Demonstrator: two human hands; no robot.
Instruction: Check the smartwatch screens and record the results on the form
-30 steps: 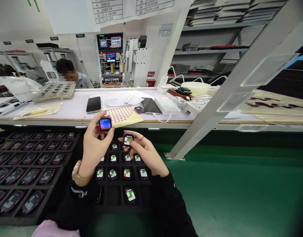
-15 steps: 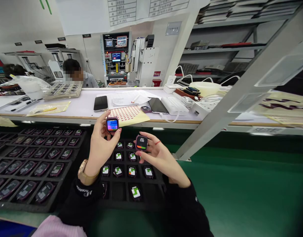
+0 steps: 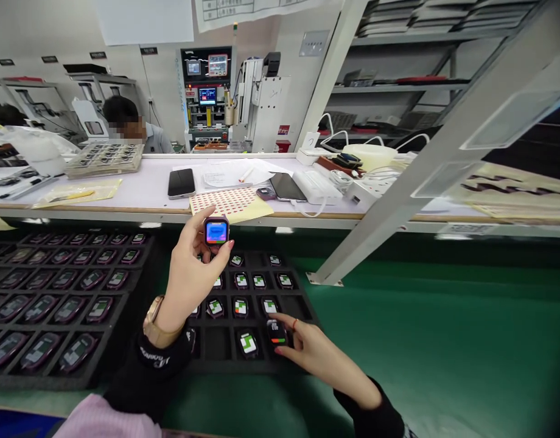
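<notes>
My left hand (image 3: 194, 261) is closed on a purple-cased smartwatch (image 3: 217, 232), holding it up by its edges with the lit blue and pink screen facing me. Lower to the right, my right hand (image 3: 302, 340) pinches another smartwatch (image 3: 276, 333) between thumb and fingers. That watch has a dark screen with white text and a red and green strip. It is at a front-row compartment of the black foam tray (image 3: 218, 367); whether it rests on the tray floor I cannot tell. Beside it lies a smartwatch (image 3: 248, 344) with a green and white screen.
A second black tray (image 3: 47, 382) of several watches lies to the left. On the white shelf above are a phone (image 3: 181, 183), a yellow sticker sheet (image 3: 257, 210) with red marks and a power strip (image 3: 380, 191). A slanted metal post (image 3: 366, 225) stands right. A person (image 3: 129, 125) sits beyond.
My right hand has moved down toward me, bringing its watch from above the tray to a front-row compartment. My left hand still holds its watch up, slightly further right in view.
</notes>
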